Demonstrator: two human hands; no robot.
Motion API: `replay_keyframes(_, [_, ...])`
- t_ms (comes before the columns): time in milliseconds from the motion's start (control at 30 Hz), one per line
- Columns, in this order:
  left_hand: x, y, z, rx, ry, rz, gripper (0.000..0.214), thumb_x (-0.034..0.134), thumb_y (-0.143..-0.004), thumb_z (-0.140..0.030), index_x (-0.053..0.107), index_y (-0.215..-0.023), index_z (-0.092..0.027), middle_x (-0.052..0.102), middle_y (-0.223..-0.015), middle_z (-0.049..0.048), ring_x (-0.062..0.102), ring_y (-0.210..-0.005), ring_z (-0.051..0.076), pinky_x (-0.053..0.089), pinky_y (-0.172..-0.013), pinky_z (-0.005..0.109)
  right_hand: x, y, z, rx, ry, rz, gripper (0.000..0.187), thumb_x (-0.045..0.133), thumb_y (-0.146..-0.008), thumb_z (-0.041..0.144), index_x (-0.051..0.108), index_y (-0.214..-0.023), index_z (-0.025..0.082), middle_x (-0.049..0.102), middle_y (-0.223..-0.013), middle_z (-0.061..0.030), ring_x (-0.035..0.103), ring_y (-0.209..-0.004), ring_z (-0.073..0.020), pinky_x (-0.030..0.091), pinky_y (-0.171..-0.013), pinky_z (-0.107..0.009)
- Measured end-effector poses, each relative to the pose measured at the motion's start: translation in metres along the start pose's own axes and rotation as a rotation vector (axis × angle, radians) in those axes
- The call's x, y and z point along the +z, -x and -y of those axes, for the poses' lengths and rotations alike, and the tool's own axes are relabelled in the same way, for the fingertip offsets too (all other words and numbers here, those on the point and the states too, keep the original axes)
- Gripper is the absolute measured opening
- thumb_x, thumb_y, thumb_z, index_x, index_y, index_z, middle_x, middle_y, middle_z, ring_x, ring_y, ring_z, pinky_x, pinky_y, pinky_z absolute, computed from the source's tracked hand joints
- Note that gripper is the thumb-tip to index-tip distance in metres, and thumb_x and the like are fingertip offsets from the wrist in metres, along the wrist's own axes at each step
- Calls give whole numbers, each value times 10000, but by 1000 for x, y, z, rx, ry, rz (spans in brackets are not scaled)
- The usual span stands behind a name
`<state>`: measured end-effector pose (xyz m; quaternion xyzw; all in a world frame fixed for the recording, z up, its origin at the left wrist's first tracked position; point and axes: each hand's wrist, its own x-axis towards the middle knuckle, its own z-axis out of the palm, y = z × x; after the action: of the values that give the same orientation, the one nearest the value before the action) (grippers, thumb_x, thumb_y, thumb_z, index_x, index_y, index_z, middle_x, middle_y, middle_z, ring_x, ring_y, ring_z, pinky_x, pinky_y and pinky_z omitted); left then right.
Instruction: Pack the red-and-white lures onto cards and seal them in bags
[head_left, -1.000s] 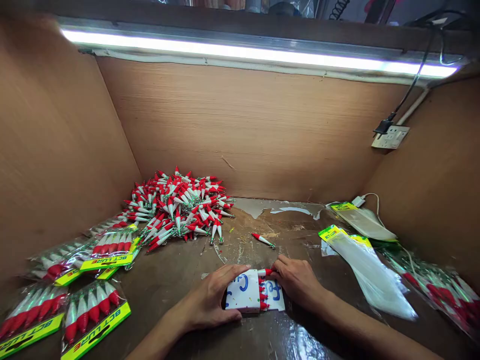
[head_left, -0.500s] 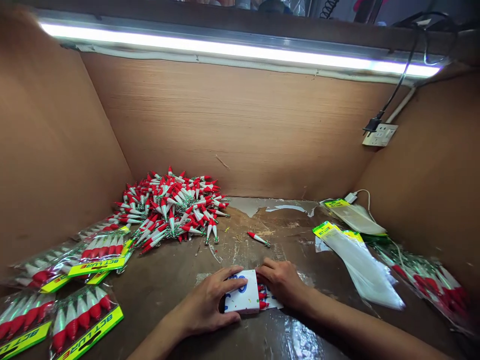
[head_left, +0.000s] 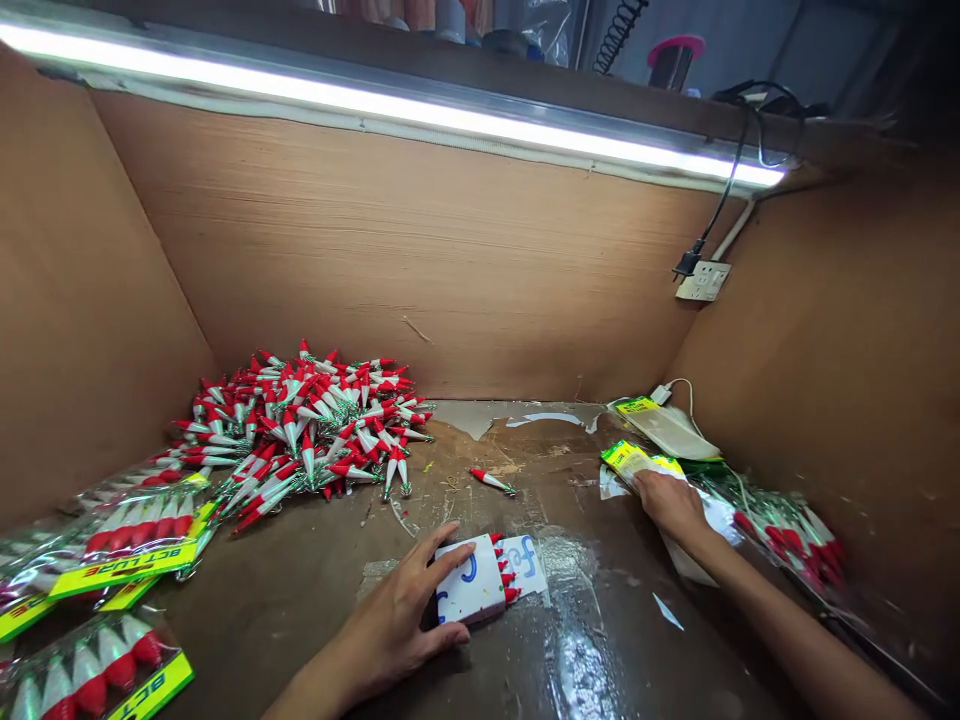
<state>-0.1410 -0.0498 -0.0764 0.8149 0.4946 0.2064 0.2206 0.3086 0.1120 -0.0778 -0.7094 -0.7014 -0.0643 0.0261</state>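
My left hand (head_left: 409,610) grips a small white paper box (head_left: 472,585) with blue marks, thumb along its near edge and fingers over its top. Red tips of several fishing lures (head_left: 510,582) stick out of its right end, over a white paper flap (head_left: 531,565) with blue writing. To the right, my right hand (head_left: 671,505) is closed at the header end of a stack of clear plastic bags (head_left: 694,565) with yellow tops. Its fingertips are partly hidden behind the hand. A single red and white lure (head_left: 491,480) lies on the table beyond the box.
A large pile of lures (head_left: 315,420) lies at the back left. Filled lure packets (head_left: 127,560) lie at the left front, and another packet (head_left: 795,535) at the right. More bags (head_left: 667,428) lie behind. A plug (head_left: 686,265) hangs by the wall socket (head_left: 703,281).
My right hand has left the lures at the box's open end and moved right to the plastic bags. My left hand stays on the box. The view has swung right.
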Motion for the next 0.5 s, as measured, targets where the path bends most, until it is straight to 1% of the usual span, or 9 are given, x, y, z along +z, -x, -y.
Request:
replay_keyframes(100, [-10,1,-6,-13,56,-27,758,754,-819,-413,394,-1486,-392,262,-1621,54,350,-1436,337,343,-1162,498,-1,-2,-3,15,-48,-20,279,474,-955,339,727,-1001,233,750,-996,-101,703,-916,-292,458,-707,-336])
replay_keyframes(200, [-17,1,-13,-22,144,-69,715,720,-837,-497,427,-1477,-373,314,-1602,59,353,-1433,346,312,-1176,497,-11,-6,-4,2,-96,-36,306,465,-964,377,729,-1061,256,753,-1034,-77,699,-954,-279,475,-723,-328])
replay_keyframes(233, [-18,0,-14,-18,186,-85,704,711,-841,-513,438,-1473,-368,336,-1593,59,348,-1434,346,296,-1182,498,-16,-6,-2,-18,-121,-77,328,444,-979,376,726,-1088,249,749,-1064,-81,691,-984,-276,486,-762,-338])
replay_keyframes(267, [-18,-1,-14,-13,242,-105,694,700,-846,-527,446,-1470,-362,360,-1581,60,345,-1435,344,282,-1187,498,-23,-4,3,-64,-163,-150,344,423,-993,360,721,-1111,235,740,-1100,-88,677,-1024,-275,492,-816,-354])
replay_keyframes(300, [-18,-3,-14,-10,321,-127,681,686,-853,-543,457,-1466,-351,385,-1568,64,348,-1433,341,274,-1190,494,-31,0,13,-143,-222,-243,348,409,-1003,330,714,-1129,220,727,-1139,-95,657,-1067,-273,489,-877,-376])
replay_keyframes(333, [-18,-4,-13,-15,427,-145,667,663,-865,-562,467,-1461,-337,413,-1551,70,359,-1427,337,271,-1190,489,-39,7,26,-254,-296,-352,335,412,-1005,295,706,-1143,209,712,-1177,-99,634,-1108,-272,478,-936,-401])
replay_keyframes(367, [-17,-6,-13,-31,562,-159,652,623,-883,-587,475,-1458,-318,448,-1528,80,378,-1416,331,276,-1188,482,-47,17,43,-408,-381,-451,311,432,-1000,258,695,-1159,214,701,-1200,-91,612,-1138,-265,467,-977,-420])
replay_keyframes(433, [-18,-7,-13,-92,888,-178,656,515,-919,-646,489,-1451,-264,539,-1446,118,453,-1364,323,331,-1156,470,-62,43,87,-732,-488,-502,299,482,-983,197,665,-1210,266,678,-1247,-66,592,-1155,-250,471,-991,-445])
replay_keyframes(500, [-20,-6,-15,-178,1197,-164,708,428,-929,-694,499,-1439,-208,620,-1334,160,552,-1264,323,425,-1074,464,-72,73,136,-1076,-506,-512,340,547,-961,163,631,-1261,299,691,-1235,-36,597,-1128,-225,483,-977,-424])
